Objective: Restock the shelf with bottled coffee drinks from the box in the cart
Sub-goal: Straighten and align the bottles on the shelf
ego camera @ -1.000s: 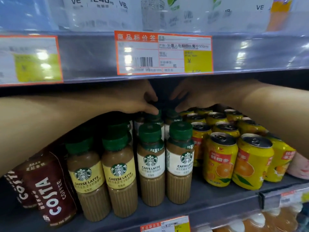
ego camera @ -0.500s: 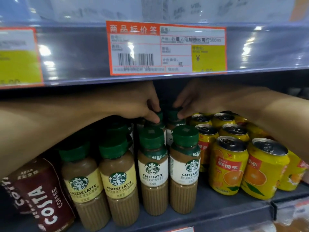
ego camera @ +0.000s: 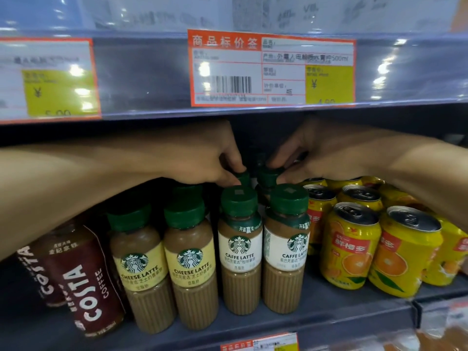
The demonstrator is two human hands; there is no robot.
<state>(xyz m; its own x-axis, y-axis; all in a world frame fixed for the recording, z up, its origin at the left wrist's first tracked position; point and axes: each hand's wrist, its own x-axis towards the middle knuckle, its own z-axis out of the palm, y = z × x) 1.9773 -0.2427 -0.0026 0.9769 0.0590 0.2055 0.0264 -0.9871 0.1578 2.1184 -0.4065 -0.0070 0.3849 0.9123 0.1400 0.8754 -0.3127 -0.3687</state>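
Both my arms reach deep into the grey shelf [ego camera: 316, 317]. My left hand [ego camera: 202, 160] pinches the green cap of a caffe latte bottle [ego camera: 243, 177] in the second row. My right hand [ego camera: 321, 158] pinches the green cap of the bottle beside it [ego camera: 267, 177]. Both bottles stand behind two front caffe latte bottles with white labels [ego camera: 240, 249] [ego camera: 286, 247], which hide their bodies. Two cheese latte bottles with yellow labels [ego camera: 141, 269] [ego camera: 192, 264] stand to the left. The box and cart are out of view.
Dark red Costa coffee bottles [ego camera: 76, 279] stand at the far left. Yellow orange-drink cans [ego camera: 352, 247] fill the shelf's right side under my right forearm. The upper shelf edge with orange price tags [ego camera: 272, 69] hangs low over my hands.
Both hands have drawn toward the front and now pinch the caps of the two second-row bottles. The view has shifted closer to the shelf.
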